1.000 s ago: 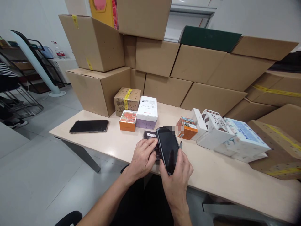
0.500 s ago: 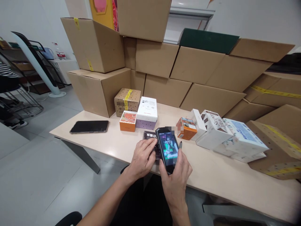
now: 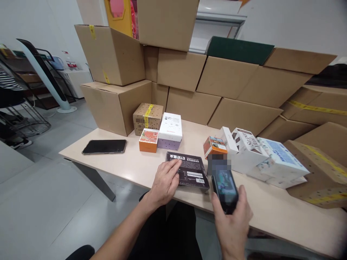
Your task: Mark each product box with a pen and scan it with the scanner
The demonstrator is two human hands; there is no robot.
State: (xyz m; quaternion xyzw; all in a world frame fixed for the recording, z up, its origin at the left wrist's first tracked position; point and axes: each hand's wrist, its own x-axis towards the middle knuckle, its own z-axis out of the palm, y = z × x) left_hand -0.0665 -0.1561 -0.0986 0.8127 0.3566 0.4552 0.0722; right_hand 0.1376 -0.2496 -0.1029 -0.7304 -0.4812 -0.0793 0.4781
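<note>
A flat black box (image 3: 192, 171) with white print and a barcode label lies at the table's front edge. Across its left part rests my left hand (image 3: 165, 180), fingers stretched out and pressing on its top, gripping nothing. My right hand (image 3: 234, 216) grips a dark, thick-edged smartphone (image 3: 225, 184) with a lit screen, held by its sides just right of the box. The phone is smeared by motion and a blurred patch covers its upper end. Behind the phone stands a small orange box (image 3: 215, 146).
A second phone (image 3: 104, 146) lies dark on the table's left (image 3: 73, 148). Another orange box (image 3: 149, 141), a white and purple box (image 3: 170, 131) and a taped carton (image 3: 148, 117) stand behind. White boxes (image 3: 248, 148) line the right. Large cardboard boxes (image 3: 181, 68) wall off the back.
My right hand has carried the smartphone right and toward me, off the black box, whose printed top is now exposed. My left hand stays on the box. The view has shifted slightly.
</note>
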